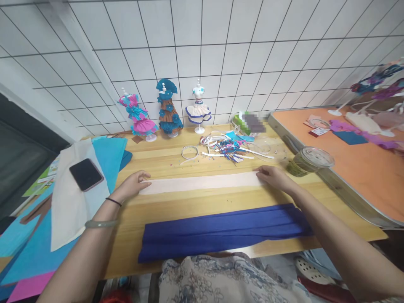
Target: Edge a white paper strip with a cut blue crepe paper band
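Observation:
A long strip of pale pink crepe paper (202, 182) lies flat across the wooden table in front of me. At its left end is my left hand (134, 186), thumb on the paper and fingers curled. My right hand (274, 176) pinches the strip's right end between thumb and fingers. Nearer to me, and apart from the strip, lies a folded dark blue crepe paper piece (221, 231), partly under my right forearm.
Three small dress forms in paper dresses, one pink (142, 122), one teal-brown (169, 111), one white (198, 110), stand by the tiled wall. Paper scraps (232, 147), a tape ring (190, 152) and a lidded cup (307, 161) lie beyond my hands. A phone (86, 174) rests on paper sheets.

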